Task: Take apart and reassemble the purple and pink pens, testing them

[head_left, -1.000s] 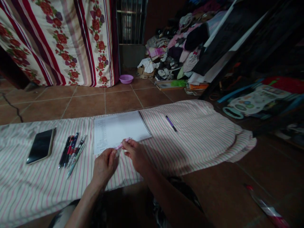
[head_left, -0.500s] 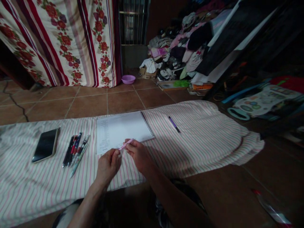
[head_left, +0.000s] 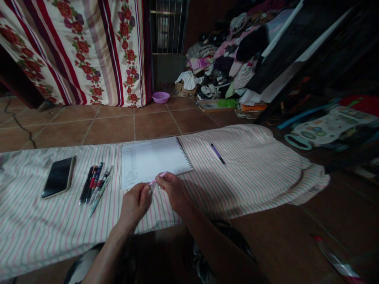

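Note:
Both my hands pinch a pink pen [head_left: 161,174] above the near edge of a spiral notebook [head_left: 154,159] that lies open on a striped cloth [head_left: 251,173]. My left hand [head_left: 134,205] grips the pen's lower end, fingers closed. My right hand [head_left: 173,191] holds its upper part, fingers closed too. Left of the notebook lies a row of several pens [head_left: 95,184], and further left a dark phone [head_left: 58,176]. A purple pen [head_left: 218,154] rests alone on the cloth to the right of the notebook.
The cloth lies on a brown tiled floor [head_left: 118,126]. A floral hanging sheet [head_left: 83,51] is at the back left, with a small purple bowl [head_left: 161,97] beside it. A heap of clothes [head_left: 225,63] and toys [head_left: 322,126] fills the back right.
Both hands keep hold of the pink pen and have hardly shifted. The view has drifted slightly, so everything sits a little further right.

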A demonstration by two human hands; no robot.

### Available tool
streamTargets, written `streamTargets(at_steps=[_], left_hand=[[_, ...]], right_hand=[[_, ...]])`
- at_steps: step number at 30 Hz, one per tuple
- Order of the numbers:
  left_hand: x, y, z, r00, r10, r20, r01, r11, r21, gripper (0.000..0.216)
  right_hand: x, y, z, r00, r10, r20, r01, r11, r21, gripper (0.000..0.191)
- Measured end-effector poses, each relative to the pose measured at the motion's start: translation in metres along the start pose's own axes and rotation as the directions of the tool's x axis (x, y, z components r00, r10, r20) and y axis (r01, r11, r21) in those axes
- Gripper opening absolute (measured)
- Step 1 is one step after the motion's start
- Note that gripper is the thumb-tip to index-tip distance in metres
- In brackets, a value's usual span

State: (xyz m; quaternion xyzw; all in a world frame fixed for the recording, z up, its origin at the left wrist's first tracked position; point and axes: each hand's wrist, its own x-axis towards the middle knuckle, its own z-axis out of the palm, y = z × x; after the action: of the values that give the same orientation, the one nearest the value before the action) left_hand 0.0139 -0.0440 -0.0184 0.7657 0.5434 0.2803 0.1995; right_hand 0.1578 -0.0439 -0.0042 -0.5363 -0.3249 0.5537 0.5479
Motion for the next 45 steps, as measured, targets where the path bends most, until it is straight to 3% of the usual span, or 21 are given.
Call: streamTargets(at_steps=[6,10,16,19,23,29,36,45], left_hand=[[-0.001,-0.002,0.002,1.000,-0.031,0.006,0.031,1.000,-0.005,0.033],[-0.001,-0.002,0.003,0.999,-0.049,-0.009,0.049,0.999,-0.002,0.032],[-0.001,0.002,0.001,0.999,-0.028,0.019,0.028,1.000,-0.002,0.033],[-0.001,0.001,0.001,1.000,-0.023,0.020,0.023,1.000,0.001,0.034],[-0.001,-0.002,0.002,1.000,-0.017,-0.007,0.017,1.000,0.014,0.033],[-0.002,-0.002,0.002,0.999,-0.033,-0.028,0.033,0.999,0.015,0.032],[-0.002,-0.002,0.002,1.000,-0.023,-0.008,0.023,1.000,0.016,0.034],[0.000,0.001,0.001,0.999,-0.045,-0.011,0.045,0.999,0.006,0.033]], right_hand=[[-0.001,-0.006,0.002,0.997,0.069,0.030,-0.073,0.979,0.189,0.038],[-0.006,-0.010,0.002,0.993,0.101,0.061,-0.106,0.991,0.083,0.028],[-0.008,-0.008,0.001,0.999,0.030,0.015,-0.029,0.998,-0.057,0.023],[-0.004,-0.007,0.001,1.000,0.022,0.019,-0.023,0.999,0.030,0.022],[-0.002,-0.007,0.002,0.995,0.086,0.059,-0.095,0.982,0.165,0.042],[-0.006,-0.009,0.001,0.989,0.120,0.090,-0.129,0.987,0.095,0.022],[-0.002,-0.001,-0.001,0.999,0.037,0.019,-0.037,0.999,-0.013,0.021],[-0.008,-0.012,0.001,0.993,0.096,0.072,-0.106,0.984,0.144,0.025]])
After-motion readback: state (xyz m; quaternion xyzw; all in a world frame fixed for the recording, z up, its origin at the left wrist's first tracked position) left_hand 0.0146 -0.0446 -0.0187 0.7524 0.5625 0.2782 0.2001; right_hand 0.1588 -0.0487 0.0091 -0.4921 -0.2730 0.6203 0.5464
